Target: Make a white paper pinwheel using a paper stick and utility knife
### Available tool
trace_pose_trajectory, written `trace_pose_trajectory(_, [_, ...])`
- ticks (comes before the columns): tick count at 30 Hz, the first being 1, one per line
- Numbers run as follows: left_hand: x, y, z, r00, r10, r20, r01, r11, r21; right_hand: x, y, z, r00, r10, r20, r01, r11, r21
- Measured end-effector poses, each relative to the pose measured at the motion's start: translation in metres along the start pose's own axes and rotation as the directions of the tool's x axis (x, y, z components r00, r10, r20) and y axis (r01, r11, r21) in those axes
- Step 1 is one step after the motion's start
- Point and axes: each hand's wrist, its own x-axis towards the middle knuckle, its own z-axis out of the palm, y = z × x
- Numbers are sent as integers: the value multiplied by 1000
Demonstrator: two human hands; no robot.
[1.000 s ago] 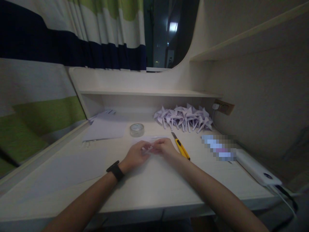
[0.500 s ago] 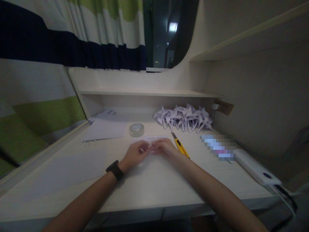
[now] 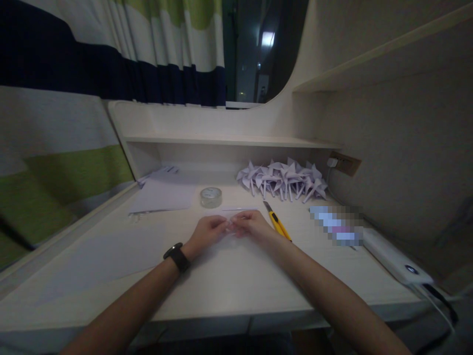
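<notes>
A: Nearest, the left hand (image 3: 207, 233), with a black wristband (image 3: 177, 257), and the right hand (image 3: 254, 227) meet over the desk (image 3: 229, 291), fingers pinched narrow on a small piece of white paper (image 3: 230, 228) between them.

B: I'd judge it best to keep it flat on the desk and press each crease firmly.

A: Beyond lie a yellow utility knife (image 3: 277, 223), a tape roll (image 3: 211, 197), paper sheets (image 3: 162, 196) and a heap of paper pinwheels (image 3: 284, 178).

B: The paper's shape is mostly hidden by the fingers, and the dim light blurs it.
</notes>
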Motion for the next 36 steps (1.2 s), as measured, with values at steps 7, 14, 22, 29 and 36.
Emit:
trace_pose_trajectory(7, [0, 11, -5, 986, -168, -25, 160, 970, -183, 2, 0, 0, 952, -279, -125, 213, 899, -383])
trace_pose_trajectory(14, [-1, 15, -5, 982, -190, -11, 184, 962, -200, -14, -10, 0, 853, -498, 155, 318, 262, -911])
trace_pose_trajectory(22, [-1, 15, -6, 981, -196, -1, 193, 967, -164, -10, 2, 1, 861, -466, 203, 314, 174, -933])
trace_pose_trajectory(29, [-1, 9, -5, 985, -171, -7, 167, 970, -177, -14, -2, 3, 872, -452, 187, 277, 140, -951])
trace_pose_trajectory(36, [-1, 8, -4, 984, -175, 21, 176, 967, -182, -14, 1, 3, 867, -456, 202, 245, 37, -969])
